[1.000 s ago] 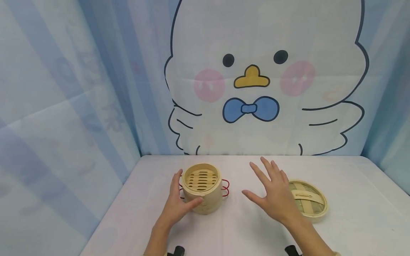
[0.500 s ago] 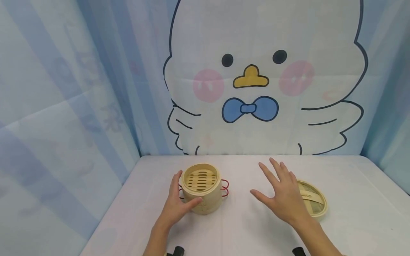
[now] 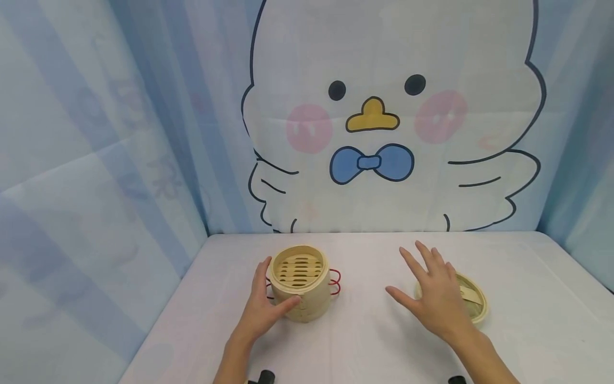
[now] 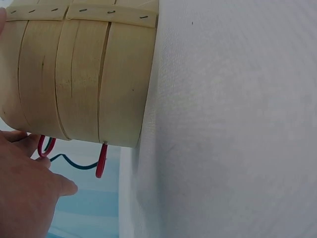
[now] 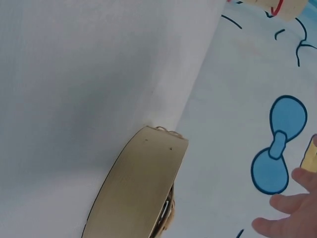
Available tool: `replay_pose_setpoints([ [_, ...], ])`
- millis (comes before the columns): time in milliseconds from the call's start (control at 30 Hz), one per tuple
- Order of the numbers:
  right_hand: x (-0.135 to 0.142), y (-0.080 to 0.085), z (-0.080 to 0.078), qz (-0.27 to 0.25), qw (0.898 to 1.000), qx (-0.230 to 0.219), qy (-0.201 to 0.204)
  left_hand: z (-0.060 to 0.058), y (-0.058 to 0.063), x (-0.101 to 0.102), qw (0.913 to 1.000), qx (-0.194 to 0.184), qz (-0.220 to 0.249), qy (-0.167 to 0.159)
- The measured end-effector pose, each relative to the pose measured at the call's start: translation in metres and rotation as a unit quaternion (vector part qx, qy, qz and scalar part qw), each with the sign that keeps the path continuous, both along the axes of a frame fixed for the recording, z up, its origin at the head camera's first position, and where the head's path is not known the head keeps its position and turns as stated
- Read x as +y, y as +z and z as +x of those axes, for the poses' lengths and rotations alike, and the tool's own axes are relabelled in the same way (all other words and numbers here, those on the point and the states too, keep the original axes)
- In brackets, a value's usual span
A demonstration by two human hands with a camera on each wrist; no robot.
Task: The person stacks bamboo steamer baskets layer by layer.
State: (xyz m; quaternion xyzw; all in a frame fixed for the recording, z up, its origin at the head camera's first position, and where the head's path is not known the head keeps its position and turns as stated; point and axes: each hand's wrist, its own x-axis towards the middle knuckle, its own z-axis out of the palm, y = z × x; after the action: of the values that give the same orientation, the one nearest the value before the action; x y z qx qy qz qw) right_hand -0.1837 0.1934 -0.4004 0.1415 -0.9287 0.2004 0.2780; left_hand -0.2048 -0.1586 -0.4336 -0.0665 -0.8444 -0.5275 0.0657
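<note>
near edge: 2 small black cylindrical objects, 1 beside the left forearm (image 3: 266, 376) and 1 beside the right forearm (image 3: 457, 380), both cut off by the lower margin of the head view.
left hand: the person's bare left hand (image 3: 263, 311) holds the steamer at its left, thumb laid on the near wall just under the rim, fingers raised along the far left side; grip set to the width of the body.
right hand: the person's bare right hand (image 3: 438, 298) has a wide grip, thumb and fingers spread apart; in the head view it overlaps the left part of the lid.
steamer: a pale yellow, round bamboo steamer (image 3: 309, 306), upright on the table, left of centre; its slatted rack (image 3: 300, 271) faces up, and 2 thin red loops (image 3: 336, 281) project from its right side. the left wrist view shows a wooden band fastened by dark staples (image 4: 111, 12).
lid: a round, woven bamboo lid (image 3: 474, 306) with a pale strap handle (image 3: 471, 294), on the table well apart from the steamer, to its right; partly hidden by the right hand.
table: a white cloth-like surface (image 3: 355, 341) under both things.
backdrop: a pale blue and white curtain (image 3: 86, 213); its far panel bears a white cartoon bird (image 3: 384, 208) with a yellow beak (image 3: 372, 117) and a blue bow tie (image 3: 371, 163).
</note>
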Motion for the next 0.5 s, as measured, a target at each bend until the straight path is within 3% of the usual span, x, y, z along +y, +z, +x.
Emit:
replay_pose_setpoints([
  [200, 0.011, -0.003, 0.001, -0.014, 1.0, -0.013, -0.015, 0.0, 0.0, -0.001, 1.0, -0.003, 0.001, 0.0],
  [500, 0.026, -0.009, 0.004, -0.031, 0.999, 0.007, -0.016, 0.0, 0.001, -0.001, 1.0, -0.004, 0.003, -0.001],
])
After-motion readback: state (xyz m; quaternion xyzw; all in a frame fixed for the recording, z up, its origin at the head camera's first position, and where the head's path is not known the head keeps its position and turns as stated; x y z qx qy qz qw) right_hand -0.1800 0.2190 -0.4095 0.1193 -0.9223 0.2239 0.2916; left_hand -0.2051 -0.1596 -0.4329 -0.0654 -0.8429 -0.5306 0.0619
